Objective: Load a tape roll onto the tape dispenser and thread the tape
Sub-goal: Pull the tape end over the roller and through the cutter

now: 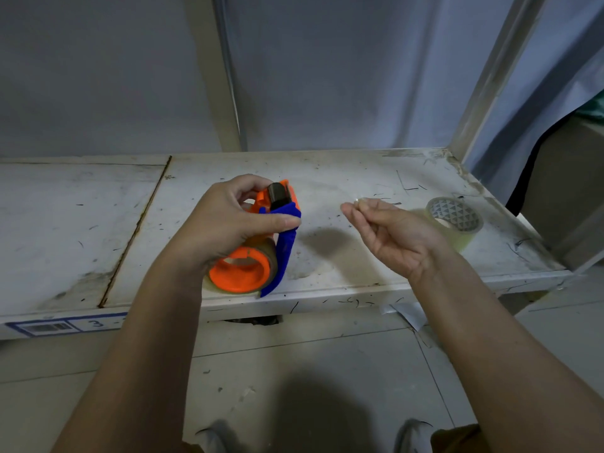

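Dispenser in my left grip, spare roll lying off to the right.

My left hand [225, 220] is clamped on the tape dispenser [261, 237] — orange body, blue side plate, dark roller at the top — thumb pressed against the blue part. A tape roll [268, 259] already sits on the orange hub, its lower edge at the counter [343, 178] front. My right hand [389, 233] hovers just beside the dispenser, palm up, fingers curled, thumb and forefinger pinched together — whether a clear tape end lies between them I cannot tell. A second clear roll [455, 220] lies flat on the counter beyond my right wrist. A barcode label [49, 327] marks the front edge, left.
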### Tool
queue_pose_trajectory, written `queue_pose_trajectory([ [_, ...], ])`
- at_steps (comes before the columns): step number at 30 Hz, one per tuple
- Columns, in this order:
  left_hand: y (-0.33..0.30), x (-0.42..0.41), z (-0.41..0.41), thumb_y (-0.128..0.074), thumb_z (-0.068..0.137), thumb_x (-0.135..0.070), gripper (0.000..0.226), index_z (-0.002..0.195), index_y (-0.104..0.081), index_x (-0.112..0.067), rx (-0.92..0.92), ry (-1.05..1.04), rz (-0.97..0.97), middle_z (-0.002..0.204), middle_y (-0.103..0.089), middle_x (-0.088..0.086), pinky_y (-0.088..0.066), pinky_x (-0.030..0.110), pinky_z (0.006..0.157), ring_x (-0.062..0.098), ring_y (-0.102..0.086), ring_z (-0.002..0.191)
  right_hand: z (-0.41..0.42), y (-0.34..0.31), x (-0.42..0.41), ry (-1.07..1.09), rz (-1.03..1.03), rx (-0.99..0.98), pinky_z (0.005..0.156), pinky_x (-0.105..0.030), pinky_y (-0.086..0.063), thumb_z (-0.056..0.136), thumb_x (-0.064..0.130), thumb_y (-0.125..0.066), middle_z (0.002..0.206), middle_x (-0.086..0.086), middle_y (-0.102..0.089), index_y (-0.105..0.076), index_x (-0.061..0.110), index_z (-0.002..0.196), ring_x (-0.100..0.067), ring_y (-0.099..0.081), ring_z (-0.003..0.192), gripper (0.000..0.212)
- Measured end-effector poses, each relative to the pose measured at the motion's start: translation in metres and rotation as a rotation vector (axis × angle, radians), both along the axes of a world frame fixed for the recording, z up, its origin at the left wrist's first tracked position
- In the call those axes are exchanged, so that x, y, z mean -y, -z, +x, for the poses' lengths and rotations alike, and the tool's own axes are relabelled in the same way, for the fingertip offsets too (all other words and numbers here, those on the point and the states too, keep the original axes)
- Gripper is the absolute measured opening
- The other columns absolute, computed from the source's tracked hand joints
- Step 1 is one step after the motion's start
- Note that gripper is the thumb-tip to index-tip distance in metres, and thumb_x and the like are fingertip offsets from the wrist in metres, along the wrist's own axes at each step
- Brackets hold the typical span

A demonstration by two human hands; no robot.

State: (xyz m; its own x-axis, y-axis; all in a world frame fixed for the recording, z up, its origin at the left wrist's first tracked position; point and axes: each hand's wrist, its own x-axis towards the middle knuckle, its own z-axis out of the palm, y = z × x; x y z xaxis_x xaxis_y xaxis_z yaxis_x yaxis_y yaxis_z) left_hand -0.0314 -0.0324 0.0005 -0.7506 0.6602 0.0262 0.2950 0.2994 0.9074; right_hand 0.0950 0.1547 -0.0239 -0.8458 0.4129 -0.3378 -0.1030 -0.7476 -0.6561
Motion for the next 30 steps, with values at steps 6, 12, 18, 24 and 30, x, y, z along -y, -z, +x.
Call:
queue_pose_trajectory([
  [6,0.002,0.004,-0.003,-0.079,0.051,-0.036,0.044,0.093,-0.069,-0.027,0.16,-0.028,0.18,0.099,-0.072,-0.005,-0.055,0.031,0.077,0.015,-0.067,0.087,-0.011,0.024,0.042,0.083,0.884,-0.138,0.081,-0.024,-0.055,0.091,-0.004,-0.051,0.086,-0.005,-0.071,-0.061,0.01,0.081,-0.014,-0.07,0.088,0.019],
  [12,0.01,0.004,-0.01,-0.085,0.054,-0.028,0.041,0.093,-0.071,-0.026,0.294,-0.044,0.268,0.098,-0.074,0.001,-0.056,0.034,0.076,0.017,-0.07,0.088,-0.016,0.046,0.07,0.317,1.702,-0.149,0.079,-0.02,-0.052,0.088,0.004,-0.054,0.097,-0.003,-0.073,-0.066,0.007,0.086,-0.011,-0.066,0.091,0.012],
  [18,0.013,0.003,-0.011,-0.082,0.058,-0.027,0.046,0.102,-0.07,-0.02,0.327,-0.06,0.296,0.107,-0.071,0.009,-0.055,0.037,0.078,0.023,-0.067,0.094,-0.02,0.057,0.077,0.422,1.88,-0.124,0.077,-0.009,-0.046,0.086,0.003,-0.056,0.103,-0.004,-0.073,-0.068,0.006,0.093,-0.009,-0.063,0.092,0.015],
  [24,0.012,-0.001,-0.008,-0.086,0.057,-0.03,0.047,0.1,-0.07,-0.022,0.306,-0.048,0.289,0.107,-0.072,0.006,-0.055,0.036,0.08,0.021,-0.068,0.095,-0.008,0.046,0.095,0.296,1.493,-0.038,0.082,-0.015,-0.051,0.093,0.016,-0.044,0.107,0.018,-0.066,-0.054,0.024,0.116,0.003,-0.06,0.099,0.027],
  [30,0.009,-0.003,-0.003,-0.082,0.046,-0.042,0.046,0.089,-0.071,-0.029,0.244,-0.097,0.279,0.101,-0.072,-0.004,-0.053,0.039,0.087,0.02,-0.066,0.103,-0.001,0.06,0.11,0.157,1.692,0.153,0.077,-0.037,-0.052,0.086,0.036,-0.031,0.107,0.009,-0.069,-0.026,0.038,0.138,-0.012,-0.066,0.091,0.052],
])
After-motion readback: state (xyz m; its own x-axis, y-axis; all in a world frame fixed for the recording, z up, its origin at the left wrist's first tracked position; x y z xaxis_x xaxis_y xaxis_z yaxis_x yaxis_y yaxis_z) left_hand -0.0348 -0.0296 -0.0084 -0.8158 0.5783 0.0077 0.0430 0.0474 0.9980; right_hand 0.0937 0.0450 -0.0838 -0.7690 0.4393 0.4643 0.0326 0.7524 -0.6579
